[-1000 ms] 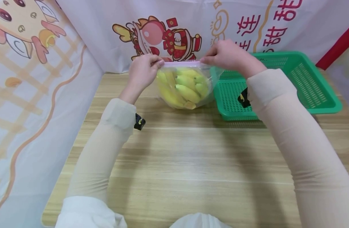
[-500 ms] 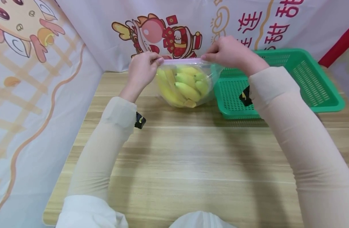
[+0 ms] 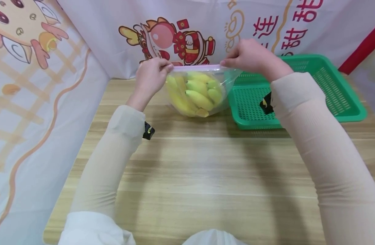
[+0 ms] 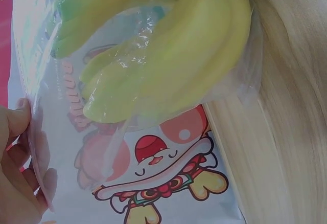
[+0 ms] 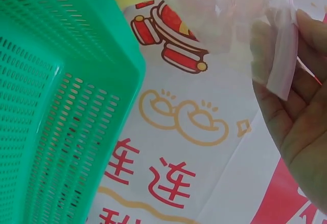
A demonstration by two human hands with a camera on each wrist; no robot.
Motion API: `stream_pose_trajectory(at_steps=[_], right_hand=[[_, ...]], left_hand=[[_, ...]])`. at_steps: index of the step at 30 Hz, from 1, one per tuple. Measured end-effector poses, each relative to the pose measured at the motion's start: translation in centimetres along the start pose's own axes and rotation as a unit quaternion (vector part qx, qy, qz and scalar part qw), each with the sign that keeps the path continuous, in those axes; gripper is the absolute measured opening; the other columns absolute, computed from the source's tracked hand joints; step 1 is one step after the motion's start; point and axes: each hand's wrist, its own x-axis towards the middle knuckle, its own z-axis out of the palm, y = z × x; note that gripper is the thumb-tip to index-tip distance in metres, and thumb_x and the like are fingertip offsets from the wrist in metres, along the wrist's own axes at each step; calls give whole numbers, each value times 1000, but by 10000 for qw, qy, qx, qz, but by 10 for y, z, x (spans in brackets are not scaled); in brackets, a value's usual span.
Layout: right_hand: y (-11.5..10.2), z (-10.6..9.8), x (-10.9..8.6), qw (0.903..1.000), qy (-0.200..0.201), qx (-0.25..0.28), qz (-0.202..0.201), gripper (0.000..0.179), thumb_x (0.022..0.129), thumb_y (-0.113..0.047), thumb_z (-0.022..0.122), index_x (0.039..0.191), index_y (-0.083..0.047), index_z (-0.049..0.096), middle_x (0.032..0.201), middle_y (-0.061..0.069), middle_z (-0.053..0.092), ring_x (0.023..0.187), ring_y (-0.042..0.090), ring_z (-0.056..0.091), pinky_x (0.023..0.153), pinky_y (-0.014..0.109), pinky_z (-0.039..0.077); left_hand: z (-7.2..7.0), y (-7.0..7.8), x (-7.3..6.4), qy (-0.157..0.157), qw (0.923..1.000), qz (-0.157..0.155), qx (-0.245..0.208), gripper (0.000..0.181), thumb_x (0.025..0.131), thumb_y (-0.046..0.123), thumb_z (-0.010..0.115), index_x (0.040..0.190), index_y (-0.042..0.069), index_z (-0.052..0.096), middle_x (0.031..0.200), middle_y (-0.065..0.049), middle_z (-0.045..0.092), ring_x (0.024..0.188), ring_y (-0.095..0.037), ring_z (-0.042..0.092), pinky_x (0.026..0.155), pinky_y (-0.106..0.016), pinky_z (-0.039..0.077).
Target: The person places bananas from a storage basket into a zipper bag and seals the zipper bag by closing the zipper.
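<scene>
A clear zip bag with a pink strip along its top holds yellow bananas, some with greenish tips. My left hand pinches the left end of that strip. At the right part of the strip my right hand pinches it between thumb and fingers; in the right wrist view the pink strip lies across the fingers of this hand. The left wrist view has the bananas seen through the plastic, with the left hand at the bag's edge.
A green plastic basket with slotted sides stands just right of the bag, partly under the right forearm. The wooden table stretches toward me. Behind it hangs a white printed cloth, and another covers the left side.
My right hand has slid a little to the right along the pink strip. The left hand keeps its pinch, and the bag of bananas hangs about where it was.
</scene>
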Motion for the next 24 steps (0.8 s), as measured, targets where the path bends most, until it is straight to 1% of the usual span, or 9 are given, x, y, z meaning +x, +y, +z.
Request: stream_pose_trajectory(at_steps=[2, 5, 7, 9, 12, 15, 18, 24], right_hand=[[1, 0, -1, 10000, -16, 39, 32, 45, 98, -38, 49, 120, -4, 66, 121, 19, 66, 104, 27, 58, 88, 40, 46], [3, 0, -2, 9998, -41, 143, 92, 46, 97, -39, 49, 121, -3, 65, 125, 19, 63, 109, 29, 57, 95, 44, 46], [5, 0, -2, 9997, -43, 202, 127, 46, 97, -38, 49, 121, -2, 65, 126, 19, 63, 110, 29, 56, 97, 45, 45], [7, 0, -2, 9997, -27, 207, 127, 45, 97, -38, 49, 119, -1, 66, 125, 20, 63, 108, 29, 56, 94, 44, 44], [10, 1, -3, 9996, -13, 209, 163, 46, 97, -38, 49, 118, 0, 66, 122, 21, 65, 103, 28, 55, 87, 40, 43], [12, 0, -4, 9994, -3, 233, 241, 47, 97, -39, 49, 118, -1, 66, 121, 21, 65, 103, 28, 55, 85, 39, 43], [12, -1, -7, 9990, -11, 288, 349, 48, 97, -41, 49, 120, -2, 66, 124, 20, 64, 107, 28, 54, 89, 42, 43], [15, -4, -11, 9978, -3, 427, 498, 49, 96, -43, 49, 121, -3, 65, 126, 20, 63, 114, 31, 54, 100, 50, 41]], left_hand=[[0, -1, -1, 27, 10000, 4, -18, 36, 98, 36, 48, 123, 17, 66, 124, -3, 67, 114, -22, 61, 108, -41, 37], [0, -1, -1, 80, 9999, 28, -63, 35, 98, 35, 49, 122, 17, 67, 122, -3, 68, 112, -22, 62, 107, -42, 38], [1, -1, -1, 79, 9999, 35, -60, 35, 98, 35, 49, 122, 17, 67, 122, -3, 68, 111, -22, 62, 107, -41, 37], [2, -2, -1, 68, 10000, 45, -56, 35, 98, 35, 49, 122, 16, 67, 123, -4, 68, 111, -22, 62, 107, -41, 38], [2, -3, -2, 47, 10000, 17, -60, 35, 98, 35, 49, 122, 16, 66, 123, -3, 68, 111, -22, 62, 105, -40, 40], [2, -5, -2, 63, 9999, -25, -125, 35, 98, 35, 49, 122, 16, 67, 123, -3, 68, 110, -22, 62, 103, -40, 41], [2, -5, -2, 60, 9998, -57, -164, 35, 98, 35, 49, 122, 16, 67, 122, -4, 68, 110, -22, 62, 102, -41, 41], [1, -6, -3, 106, 9995, -72, -287, 35, 98, 35, 49, 118, 14, 68, 116, -6, 70, 100, -22, 63, 102, -41, 40]])
